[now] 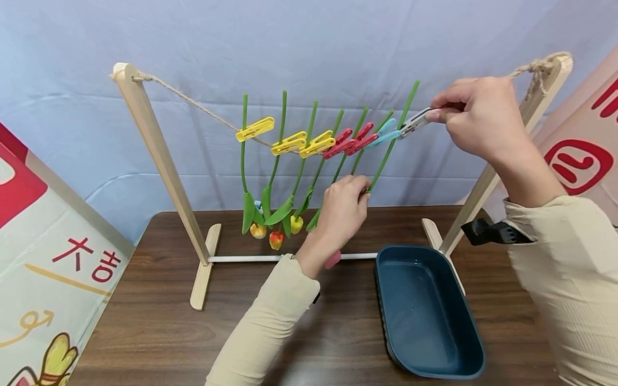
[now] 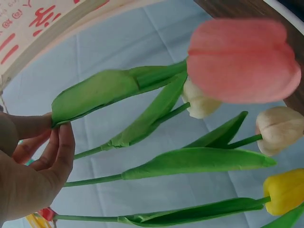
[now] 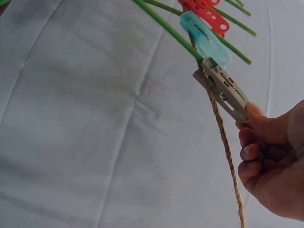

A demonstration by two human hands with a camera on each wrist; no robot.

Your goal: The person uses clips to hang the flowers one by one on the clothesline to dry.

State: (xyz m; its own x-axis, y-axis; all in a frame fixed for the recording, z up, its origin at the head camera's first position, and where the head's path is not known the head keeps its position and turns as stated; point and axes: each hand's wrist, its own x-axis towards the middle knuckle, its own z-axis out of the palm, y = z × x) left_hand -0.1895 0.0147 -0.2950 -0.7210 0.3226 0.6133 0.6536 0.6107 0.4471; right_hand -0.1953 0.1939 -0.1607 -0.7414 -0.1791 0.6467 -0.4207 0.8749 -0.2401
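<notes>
With thumb and fingers, my right hand point(image 1: 487, 118) pinches the handle end of a grey clothespin point(image 3: 225, 90). Its tip meets the twine point(image 3: 221, 123) beside a green stem point(image 1: 398, 134); I cannot tell whether it clamps the stem. Lower down, my left hand point(image 1: 340, 206) pinches the same flower at the base of its leaf point(image 2: 95, 92). That flower is a pink artificial tulip point(image 2: 242, 59), head downward. To the left, several tulips hang upside down from the twine by yellow clothespins point(image 1: 255, 128), red clothespins point(image 1: 362, 140) and a light blue clothespin point(image 3: 204, 40).
Two wooden posts point(image 1: 159, 161) on feet hold the twine, joined low by a white rod point(image 1: 246, 259). A dark blue tray point(image 1: 386, 311) stands at the right on the brown wooden table point(image 1: 159, 332). Pale cloth point(image 1: 309, 43) hangs behind.
</notes>
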